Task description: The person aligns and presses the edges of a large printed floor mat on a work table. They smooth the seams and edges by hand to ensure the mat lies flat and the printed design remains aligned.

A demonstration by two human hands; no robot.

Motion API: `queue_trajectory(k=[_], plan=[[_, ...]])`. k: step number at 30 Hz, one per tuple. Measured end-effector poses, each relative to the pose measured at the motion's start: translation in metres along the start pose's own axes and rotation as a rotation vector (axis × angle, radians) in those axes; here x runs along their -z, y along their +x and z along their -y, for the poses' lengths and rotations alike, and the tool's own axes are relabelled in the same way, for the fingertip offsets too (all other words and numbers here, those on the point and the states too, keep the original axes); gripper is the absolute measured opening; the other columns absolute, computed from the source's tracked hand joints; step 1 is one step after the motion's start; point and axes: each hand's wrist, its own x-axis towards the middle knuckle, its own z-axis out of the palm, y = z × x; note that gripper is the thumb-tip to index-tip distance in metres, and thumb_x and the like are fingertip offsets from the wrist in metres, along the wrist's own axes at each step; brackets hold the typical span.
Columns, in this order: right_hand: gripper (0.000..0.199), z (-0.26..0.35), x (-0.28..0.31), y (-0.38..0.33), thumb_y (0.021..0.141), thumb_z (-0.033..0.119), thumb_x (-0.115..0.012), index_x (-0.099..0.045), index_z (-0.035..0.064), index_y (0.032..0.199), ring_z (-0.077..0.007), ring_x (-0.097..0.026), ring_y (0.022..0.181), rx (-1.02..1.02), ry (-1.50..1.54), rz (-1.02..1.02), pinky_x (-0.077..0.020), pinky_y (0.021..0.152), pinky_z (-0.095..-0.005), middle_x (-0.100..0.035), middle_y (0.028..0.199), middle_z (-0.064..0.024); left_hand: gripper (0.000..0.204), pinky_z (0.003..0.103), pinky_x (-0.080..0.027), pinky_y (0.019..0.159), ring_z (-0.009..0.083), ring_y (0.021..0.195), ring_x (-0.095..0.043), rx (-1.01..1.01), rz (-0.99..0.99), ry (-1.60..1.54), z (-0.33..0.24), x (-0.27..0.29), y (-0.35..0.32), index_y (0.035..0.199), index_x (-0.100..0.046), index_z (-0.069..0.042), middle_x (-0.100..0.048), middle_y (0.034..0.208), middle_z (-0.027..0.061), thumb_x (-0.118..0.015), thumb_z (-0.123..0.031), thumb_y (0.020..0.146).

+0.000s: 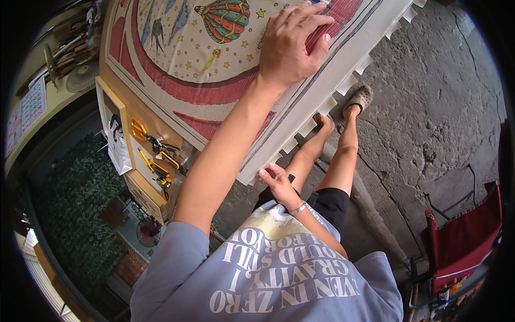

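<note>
A printed cream sheet (182,40), likely cloth, covers the tabletop, showing a striped hot-air balloon, stars, a bird and a red ribbon band. Along its near right side runs a plain white border (316,102) with small white tabs sticking out over the edge. My left hand (292,45) rests palm down on the sheet near the top, thumb apart from the fingers. Close to its fingertips, a small blue and white thing (323,2) is cut off by the frame. Lower down, my right hand (280,185), with a bracelet at the wrist, pinches the border's near corner.
Orange-handled tools (155,161) lie in a wooden tray (129,139) at the table's left side. A fan (147,232) stands lower left. At the right is a folding chair with red fabric (466,236) on the cracked concrete floor (434,107).
</note>
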Motion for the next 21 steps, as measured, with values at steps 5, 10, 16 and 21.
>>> queue_trajectory(k=[5, 10, 16, 21], plan=[[0.026, -0.007, -0.001, 0.003, 0.104, 0.015, -0.065, -0.064, 0.002, 0.127, -0.0086, -0.059, 0.107, -0.022, 0.024, 0.041, -0.0482, 0.096, -0.0278, -0.068, 0.116, 0.0012, 0.031, 0.048, -0.044, 0.107, 0.0371, 0.125, -0.059, -0.008, -0.003, 0.008, 0.002, 0.001, 0.0, 0.121, -0.069, -0.009, -0.067, 0.13, 0.0149, -0.067, -0.018, 0.091], [0.034, -0.006, -0.002, -0.001, 0.102, 0.01, -0.067, -0.059, 0.0026, 0.135, -0.0096, -0.058, 0.11, -0.001, -0.014, 0.087, -0.0475, 0.098, -0.0292, -0.063, 0.124, 0.0003, 0.032, 0.048, -0.044, 0.107, 0.0375, 0.125, -0.059, -0.014, -0.006, 0.004, 0.002, 0.001, 0.0, 0.121, -0.069, -0.008, -0.067, 0.129, 0.0151, -0.067, -0.018, 0.09], [0.05, 0.0, 0.003, -0.011, 0.096, 0.015, -0.077, -0.055, 0.003, 0.139, -0.0109, -0.057, 0.101, -0.007, -0.244, 0.219, -0.048, 0.096, -0.0292, -0.06, 0.12, -0.0014, 0.031, 0.048, -0.044, 0.108, 0.0381, 0.125, -0.058, -0.042, -0.02, -0.002, 0.004, 0.0, 0.0, 0.12, -0.069, -0.008, -0.067, 0.129, 0.0153, -0.067, -0.018, 0.091], [0.038, -0.007, -0.004, -0.006, 0.101, 0.014, -0.07, -0.059, 0.0028, 0.136, -0.009, -0.057, 0.103, -0.08, -0.275, 0.146, -0.0469, 0.097, -0.028, -0.065, 0.114, 0.0024, 0.031, 0.048, -0.044, 0.108, 0.0381, 0.125, -0.058, -0.018, -0.012, -0.001, 0.0, 0.003, 0.001, 0.121, -0.069, -0.008, -0.067, 0.129, 0.0153, -0.066, -0.018, 0.091]])
